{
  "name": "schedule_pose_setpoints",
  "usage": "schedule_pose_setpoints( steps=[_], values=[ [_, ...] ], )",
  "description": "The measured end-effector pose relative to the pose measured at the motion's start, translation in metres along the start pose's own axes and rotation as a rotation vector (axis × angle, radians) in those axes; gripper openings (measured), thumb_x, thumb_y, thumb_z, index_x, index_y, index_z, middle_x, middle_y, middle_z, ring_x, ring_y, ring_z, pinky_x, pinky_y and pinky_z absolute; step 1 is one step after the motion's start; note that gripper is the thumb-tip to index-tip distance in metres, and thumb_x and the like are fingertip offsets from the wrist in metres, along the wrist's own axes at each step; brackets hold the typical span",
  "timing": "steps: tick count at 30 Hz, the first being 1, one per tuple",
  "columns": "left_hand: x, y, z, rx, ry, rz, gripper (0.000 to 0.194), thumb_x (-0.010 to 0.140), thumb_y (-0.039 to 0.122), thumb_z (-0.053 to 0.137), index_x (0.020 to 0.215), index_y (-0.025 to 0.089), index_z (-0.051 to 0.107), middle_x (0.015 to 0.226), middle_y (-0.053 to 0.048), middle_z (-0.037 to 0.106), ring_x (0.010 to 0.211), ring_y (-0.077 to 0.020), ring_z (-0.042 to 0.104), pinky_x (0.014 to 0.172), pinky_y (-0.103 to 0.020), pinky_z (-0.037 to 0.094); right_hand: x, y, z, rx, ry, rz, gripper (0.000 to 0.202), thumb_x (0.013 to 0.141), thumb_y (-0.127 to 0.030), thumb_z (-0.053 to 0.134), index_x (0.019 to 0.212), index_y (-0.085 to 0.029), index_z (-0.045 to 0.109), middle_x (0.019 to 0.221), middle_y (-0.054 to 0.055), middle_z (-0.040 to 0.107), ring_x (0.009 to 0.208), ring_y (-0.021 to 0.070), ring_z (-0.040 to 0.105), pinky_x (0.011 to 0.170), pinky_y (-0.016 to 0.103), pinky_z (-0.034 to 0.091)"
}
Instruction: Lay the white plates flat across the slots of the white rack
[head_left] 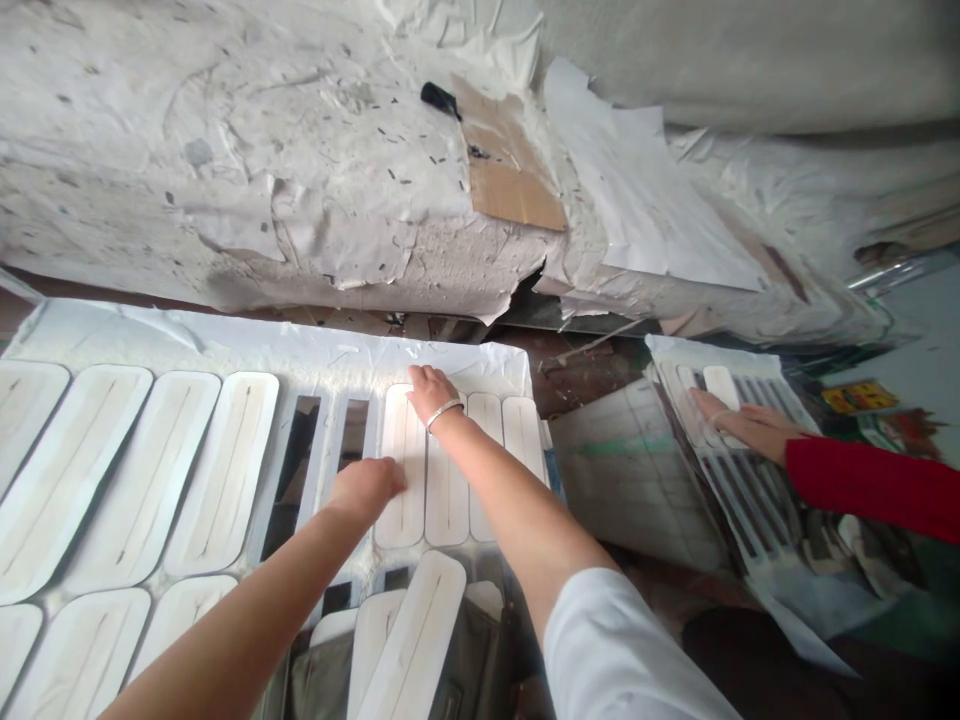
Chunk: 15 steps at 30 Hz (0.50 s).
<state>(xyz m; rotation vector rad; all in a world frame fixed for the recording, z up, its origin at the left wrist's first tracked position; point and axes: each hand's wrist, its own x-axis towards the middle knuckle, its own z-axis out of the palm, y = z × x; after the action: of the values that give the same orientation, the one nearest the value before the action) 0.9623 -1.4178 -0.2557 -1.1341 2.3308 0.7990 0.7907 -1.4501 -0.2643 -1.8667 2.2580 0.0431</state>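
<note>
White oblong panel (pixel 401 515) with rounded ends and dark centre line, one, under two bare hands.
Left hand (pixel 365 488) on its left edge; right hand (pixel 433 394), silver-bangled, at its far end; whether either grips, I cannot tell. Location: white slotted surface (pixel 450 354), beside similar panels (pixel 448 500).

Head-height view, forward and down

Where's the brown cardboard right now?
The brown cardboard lies above centre in the head view, on the paper-covered surface beyond the right hand, beside a small black object.
</note>
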Motion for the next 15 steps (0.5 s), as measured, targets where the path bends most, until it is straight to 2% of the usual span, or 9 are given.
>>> schedule_pose_setpoints(
  steps=[2,4,5,7,8,9,12,14,15],
  values=[
    [0.000,-0.005,0.008,0.083,0.175,0.097,0.041,0.082,0.043,0.058,0.110,0.012,0.058,0.102,-0.017,0.062,0.097,-0.0333,0.056,0.076,-0.039,0.043,-0.014,-0.001,0.009,-0.067,0.029,-0.075,0.031,0.094,-0.018,0.035,0.117,-0.015,0.054,0.120,0.011,0.054,0.108,0.0235,0.046,0.091,0.037,0.039],
    [-0.001,-0.013,0.020,0.145,0.359,0.207,0.050,0.082,0.042,0.060,0.122,0.013,0.052,0.124,-0.018,0.053,0.116,-0.0345,0.045,0.091,-0.044,0.038,-0.033,0.001,0.016,-0.079,0.049,-0.133,0.037,0.095,-0.015,0.028,0.125,-0.016,0.049,0.133,0.009,0.048,0.119,0.0237,0.039,0.100,0.040,0.033],
    [-0.003,-0.018,0.026,0.156,0.410,0.249,0.051,0.083,0.040,0.059,0.127,0.014,0.050,0.134,-0.017,0.046,0.125,-0.0341,0.038,0.099,-0.047,0.032,-0.045,0.001,0.018,-0.066,0.053,-0.136,0.039,0.095,-0.016,0.029,0.130,-0.016,0.045,0.139,0.007,0.042,0.124,0.0234,0.034,0.104,0.041,0.029],
    [-0.014,-0.028,0.038,0.155,0.438,0.313,0.050,0.086,0.034,0.056,0.132,0.017,0.047,0.145,-0.014,0.036,0.134,-0.0322,0.027,0.109,-0.054,0.016,-0.075,0.002,0.020,-0.022,0.027,-0.086,0.040,0.094,-0.019,0.035,0.133,-0.016,0.042,0.144,0.006,0.037,0.128,0.0233,0.031,0.107,0.041,0.025],
    [-0.023,-0.031,0.044,0.149,0.430,0.334,0.049,0.086,0.031,0.056,0.132,0.017,0.047,0.146,-0.013,0.035,0.135,-0.0319,0.025,0.110,-0.055,0.011,-0.094,0.001,0.019,0.003,-0.016,-0.041,0.038,0.093,-0.022,0.038,0.129,-0.016,0.047,0.141,0.007,0.041,0.125,0.0235,0.035,0.105,0.040,0.028],
    [-0.035,-0.034,0.051,0.130,0.407,0.347,0.047,0.086,0.028,0.056,0.131,0.016,0.049,0.145,-0.013,0.037,0.134,-0.0320,0.027,0.110,-0.055,0.012,-0.114,0.000,0.018,0.028,-0.077,0.009,0.034,0.092,-0.025,0.041,0.122,-0.016,0.052,0.134,0.008,0.048,0.119,0.0236,0.042,0.101,0.039,0.033],
    [-0.082,-0.036,0.076,-0.088,0.251,0.365,0.037,0.088,0.027,0.050,0.122,0.014,0.056,0.127,-0.013,0.055,0.119,-0.0282,0.048,0.101,-0.043,0.036,-0.178,-0.010,0.015,0.107,-0.325,0.142,0.025,0.089,-0.033,0.047,0.097,-0.016,0.063,0.103,0.010,0.063,0.097,0.0232,0.055,0.084,0.035,0.042],
    [-0.115,-0.034,0.097,-0.351,0.129,0.312,0.037,0.089,0.031,0.046,0.120,0.013,0.055,0.114,-0.012,0.060,0.100,-0.0221,0.058,0.088,-0.034,0.046,-0.216,-0.020,0.013,0.197,-0.452,0.199,0.025,0.084,-0.035,0.055,0.095,-0.014,0.063,0.097,0.011,0.064,0.094,0.0238,0.057,0.081,0.034,0.042],
    [-0.130,-0.033,0.107,-0.477,0.066,0.264,0.040,0.088,0.032,0.047,0.123,0.013,0.051,0.108,-0.011,0.061,0.090,-0.0195,0.060,0.081,-0.031,0.048,-0.231,-0.025,0.011,0.263,-0.475,0.224,0.024,0.082,-0.032,0.059,0.096,-0.013,0.062,0.098,0.011,0.064,0.095,0.0232,0.057,0.081,0.033,0.042]
  ],
)
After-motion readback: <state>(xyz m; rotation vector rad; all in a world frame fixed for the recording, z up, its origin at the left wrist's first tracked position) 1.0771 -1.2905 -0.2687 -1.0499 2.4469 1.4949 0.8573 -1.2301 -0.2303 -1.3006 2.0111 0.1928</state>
